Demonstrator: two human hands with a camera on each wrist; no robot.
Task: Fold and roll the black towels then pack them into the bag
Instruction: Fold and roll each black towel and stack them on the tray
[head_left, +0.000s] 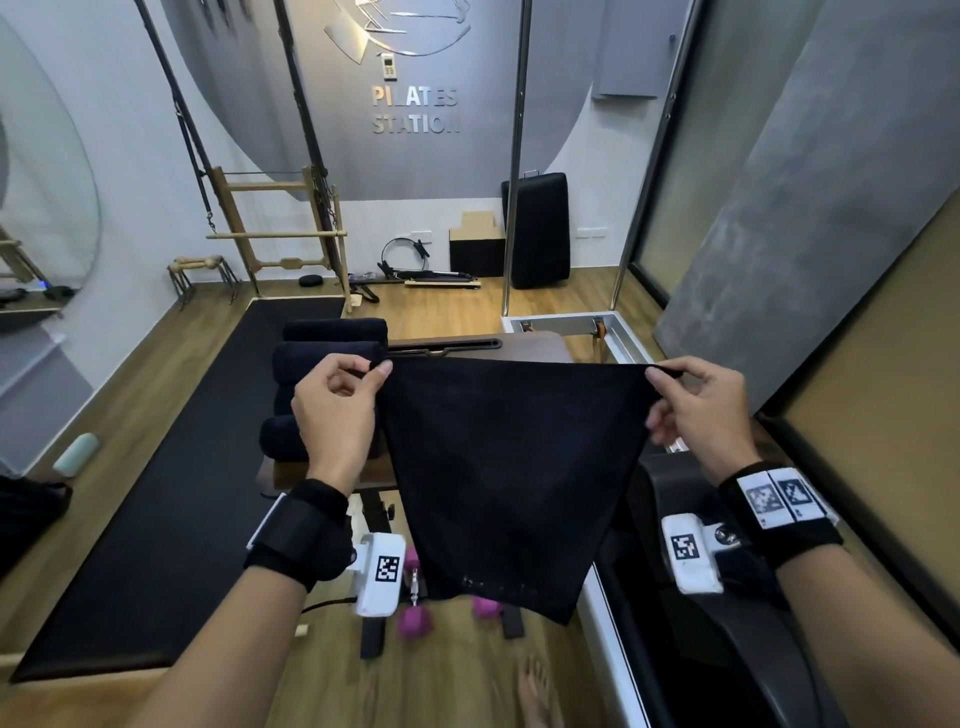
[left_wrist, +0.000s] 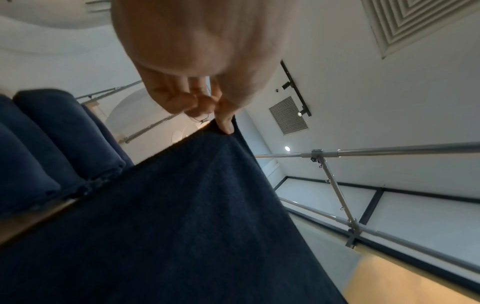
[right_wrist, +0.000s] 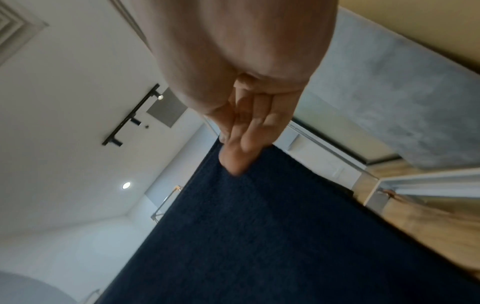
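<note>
A black towel hangs spread in the air in front of me, its lower edge near the floor. My left hand pinches its top left corner, and my right hand pinches its top right corner. In the left wrist view the left hand pinches the towel at its top edge. The right wrist view shows the right hand gripping the towel corner. Several rolled black towels lie stacked on a wooden bench behind my left hand; the rolled towels also fill the left of the left wrist view. No bag is clearly visible.
The wooden bench stands ahead, partly hidden by the towel. Pink dumbbells lie on the floor under it. A black mat covers the floor at left. A metal-framed pilates machine is at right. My bare foot is below.
</note>
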